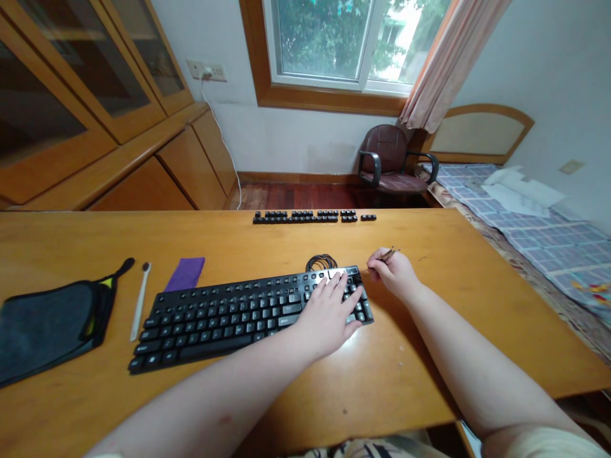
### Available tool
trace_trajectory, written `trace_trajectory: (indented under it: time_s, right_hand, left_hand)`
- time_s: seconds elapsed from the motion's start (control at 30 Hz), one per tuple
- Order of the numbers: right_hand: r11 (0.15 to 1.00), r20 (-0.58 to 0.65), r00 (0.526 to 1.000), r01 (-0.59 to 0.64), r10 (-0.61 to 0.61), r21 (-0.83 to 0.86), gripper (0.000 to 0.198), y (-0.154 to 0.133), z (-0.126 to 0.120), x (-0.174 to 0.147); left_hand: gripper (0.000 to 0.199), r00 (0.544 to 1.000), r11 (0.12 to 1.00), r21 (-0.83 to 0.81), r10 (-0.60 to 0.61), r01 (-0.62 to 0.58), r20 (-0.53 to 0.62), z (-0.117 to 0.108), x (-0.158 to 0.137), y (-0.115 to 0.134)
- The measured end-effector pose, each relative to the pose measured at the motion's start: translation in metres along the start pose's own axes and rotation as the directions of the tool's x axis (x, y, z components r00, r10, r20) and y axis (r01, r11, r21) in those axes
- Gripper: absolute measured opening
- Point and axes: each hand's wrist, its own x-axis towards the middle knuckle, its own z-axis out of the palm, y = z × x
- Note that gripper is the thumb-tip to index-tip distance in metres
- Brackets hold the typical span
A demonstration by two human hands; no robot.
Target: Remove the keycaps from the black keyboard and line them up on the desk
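A black keyboard lies at a slant on the wooden desk. My left hand rests flat over its right end, fingers spread, hiding part of the number pad. Just beyond the keyboard's far right corner, my right hand pinches a thin brownish tool. Two slim ends of the tool stick out past my fingers; its exact kind is hard to make out. A coiled black cable sits behind the keyboard. Farther back, loose black keycaps stand in short rows near the desk's far edge.
Left of the keyboard lie a toothbrush, a purple cloth and a dark zip pouch. The wooden desk ends on the right beside a bed. An office chair stands beyond it.
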Motion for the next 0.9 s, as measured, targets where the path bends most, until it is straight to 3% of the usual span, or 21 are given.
trace_trajectory:
  time_s: [0.27,0.5,0.63,0.9]
  right_hand:
    - [0.994,0.071,0.998,0.010,-0.002,-0.110,0.021,-0.008,0.002,0.002]
    - [0.951,0.170,0.983,0.111,-0.063,-0.289,0.020,-0.019,0.004,0.001]
    - [0.891,0.177,0.973,0.208,-0.147,-0.404,0.021,-0.018,0.007,-0.003]
    - [0.756,0.157,0.980,0.195,-0.122,-0.624,0.028,-0.014,0.015,-0.005]
  left_hand:
    - [0.059,1.000,1.000,-0.009,-0.008,0.008,0.012,-0.003,0.001,0.001]
    - [0.060,1.000,1.000,-0.013,-0.004,0.004,0.005,-0.002,0.001,0.001]
    - [0.061,1.000,1.000,-0.011,0.000,0.000,-0.001,0.001,0.000,0.000]
    - [0.061,1.000,1.000,-0.014,0.001,-0.001,-0.012,0.001,0.000,0.000]
